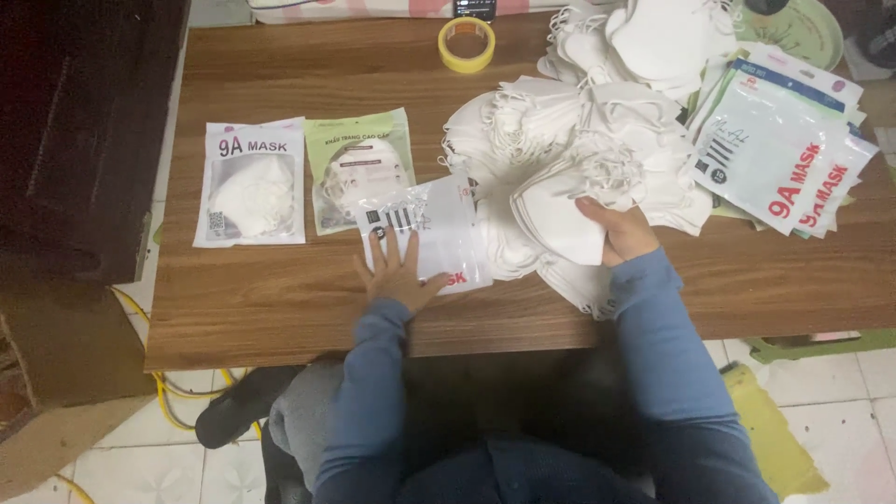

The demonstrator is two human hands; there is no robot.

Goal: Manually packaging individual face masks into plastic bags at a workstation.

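My left hand [397,273] lies flat, fingers spread, on a clear plastic mask pouch [439,224] near the table's front edge. My right hand [618,231] grips a small stack of white folded face masks [555,217] at the front of a big loose pile of white masks [597,131]. Both arms wear blue sleeves. Left of the pouch lie two filled pouches side by side: a white one [250,183] and a green one [359,168].
A stack of empty printed pouches [779,145] lies at the right of the wooden table [280,308]. A roll of yellow tape [467,43] sits at the back edge. A dark cabinet [84,131] stands to the left; yellow cable [173,397] runs on the tiled floor.
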